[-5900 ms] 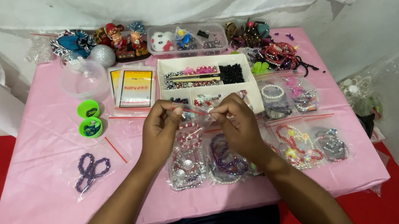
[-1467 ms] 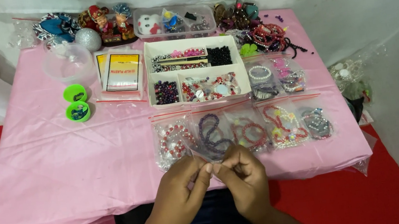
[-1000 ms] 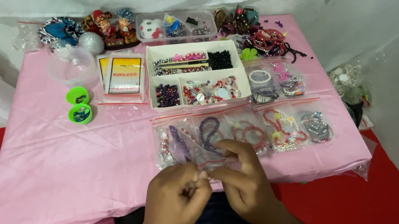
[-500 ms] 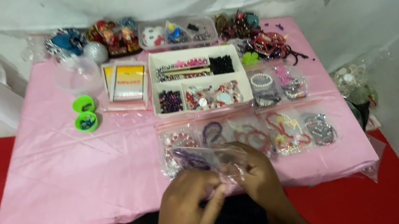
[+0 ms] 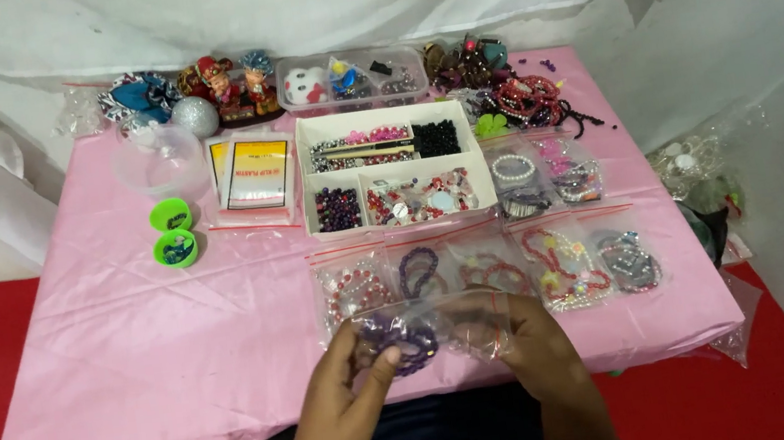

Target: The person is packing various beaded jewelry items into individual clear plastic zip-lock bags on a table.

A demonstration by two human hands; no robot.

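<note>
Two hands grip one clear bag (image 5: 437,330) of purple beads at the table's near edge: left hand (image 5: 350,397) pinches its left end, right hand (image 5: 540,347) clamps its right. Bagged bracelets (image 5: 490,273) lie just beyond the grip on the pink cloth (image 5: 123,326).

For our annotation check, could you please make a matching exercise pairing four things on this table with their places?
Things:
1. silver ball
2. green lids
3. white tray
4. clear bag of purple beads

Places:
A. held between left hand and right hand
B. table middle
C. far left corner
D. left of yellow packets

Pairs: 1-C, 2-D, 3-B, 4-A
</note>
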